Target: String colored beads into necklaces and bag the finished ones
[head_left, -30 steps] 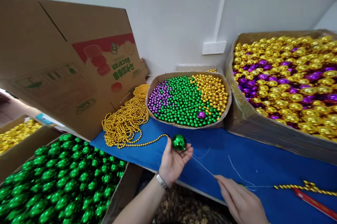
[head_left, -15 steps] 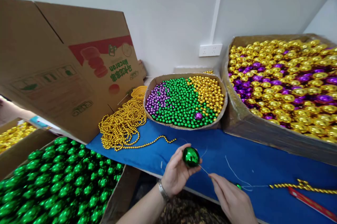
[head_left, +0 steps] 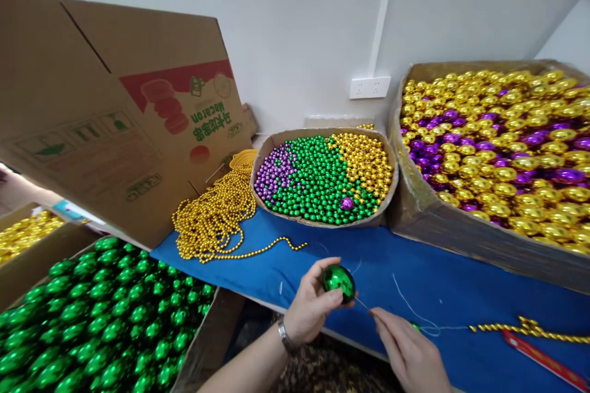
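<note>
My left hand (head_left: 310, 307) grips a large shiny green ball (head_left: 338, 280) between thumb and fingers, just above the near edge of the blue table (head_left: 369, 261). My right hand (head_left: 408, 353) pinches a thin needle (head_left: 362, 304) whose tip touches the ball's right side. A pale thread (head_left: 410, 310) trails from it across the blue cloth to a short gold bead strand (head_left: 525, 326) on the right. A small green bead (head_left: 416, 326) peeks out beside my right fingers.
A low tray (head_left: 322, 221) holds small purple, green and gold beads. A heap of gold bead strands (head_left: 214, 214) lies to its left. Boxes hold large green balls (head_left: 101, 319) and gold and purple balls (head_left: 502, 141). A red strip (head_left: 539, 357) lies at right.
My left hand has carried the green ball down and to the right, toward my right hand. The right hand with the needle now meets the ball.
</note>
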The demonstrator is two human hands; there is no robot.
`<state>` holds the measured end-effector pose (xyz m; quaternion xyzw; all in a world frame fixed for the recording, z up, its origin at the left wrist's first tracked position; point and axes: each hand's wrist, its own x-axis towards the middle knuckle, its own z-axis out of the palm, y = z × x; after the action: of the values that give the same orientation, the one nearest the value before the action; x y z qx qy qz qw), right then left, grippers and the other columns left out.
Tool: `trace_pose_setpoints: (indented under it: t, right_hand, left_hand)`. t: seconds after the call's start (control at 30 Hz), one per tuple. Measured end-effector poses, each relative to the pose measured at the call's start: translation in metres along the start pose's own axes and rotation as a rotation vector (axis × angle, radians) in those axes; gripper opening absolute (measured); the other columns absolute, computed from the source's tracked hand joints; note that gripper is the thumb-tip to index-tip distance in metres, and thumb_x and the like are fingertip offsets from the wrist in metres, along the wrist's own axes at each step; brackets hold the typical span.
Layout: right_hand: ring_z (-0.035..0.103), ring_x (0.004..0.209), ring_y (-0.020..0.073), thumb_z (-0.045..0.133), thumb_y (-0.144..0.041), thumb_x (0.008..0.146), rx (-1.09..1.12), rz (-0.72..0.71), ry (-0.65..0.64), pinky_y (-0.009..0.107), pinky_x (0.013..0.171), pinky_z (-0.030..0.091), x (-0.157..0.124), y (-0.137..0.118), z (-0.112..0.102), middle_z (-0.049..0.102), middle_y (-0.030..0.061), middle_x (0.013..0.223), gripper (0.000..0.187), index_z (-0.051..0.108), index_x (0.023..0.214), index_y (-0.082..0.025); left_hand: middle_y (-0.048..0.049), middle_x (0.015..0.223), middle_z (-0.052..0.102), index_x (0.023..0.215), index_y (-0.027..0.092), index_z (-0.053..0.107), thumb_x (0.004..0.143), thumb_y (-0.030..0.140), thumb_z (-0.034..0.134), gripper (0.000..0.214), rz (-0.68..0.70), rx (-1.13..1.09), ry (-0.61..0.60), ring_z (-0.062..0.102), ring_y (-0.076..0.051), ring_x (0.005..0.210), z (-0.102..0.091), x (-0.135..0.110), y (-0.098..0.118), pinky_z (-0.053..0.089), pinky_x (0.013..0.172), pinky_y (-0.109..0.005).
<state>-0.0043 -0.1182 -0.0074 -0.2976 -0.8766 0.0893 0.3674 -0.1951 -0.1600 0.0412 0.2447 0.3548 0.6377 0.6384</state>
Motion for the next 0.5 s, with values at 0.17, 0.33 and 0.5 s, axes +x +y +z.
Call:
trace_pose_setpoints:
  t: [0.17,0.33,0.5]
  right_hand:
    - [0.068,0.071,0.0158,0.038,-0.024,0.094,-0.016,0.002,0.002,0.026,0.063,0.053,-0.0011,0.0008,-0.0021,0.072,0.0042,0.084,0.025,0.062,0.1,-0.019]
    - [0.068,0.071,0.0155,0.037,-0.025,0.094,0.039,0.03,0.003,0.024,0.061,0.054,-0.0027,0.0033,-0.0017,0.071,0.0047,0.082,0.027,0.063,0.099,-0.019]
    - [0.069,0.076,0.0165,0.037,-0.029,0.094,0.078,0.075,-0.039,0.024,0.066,0.056,-0.0025,0.0046,-0.0014,0.071,0.0056,0.087,0.029,0.063,0.1,-0.021]
  left_hand:
    - [-0.0105,0.109,0.058,0.116,0.021,0.052,0.067,0.026,0.076,0.055,0.008,0.028,0.014,0.064,-0.023,0.083,0.001,0.0002,-0.0017,0.051,0.075,-0.036]
    - [-0.01,0.107,0.059,0.116,0.021,0.052,0.066,0.026,0.076,0.055,-0.026,0.011,0.01,0.065,-0.023,0.082,0.0016,0.0014,-0.0043,0.051,0.073,-0.035]
    - [-0.0099,0.106,0.06,0.116,0.022,0.053,0.065,0.027,0.077,0.056,-0.07,-0.021,0.009,0.065,-0.023,0.083,0.0008,0.0049,-0.0067,0.051,0.073,-0.034]
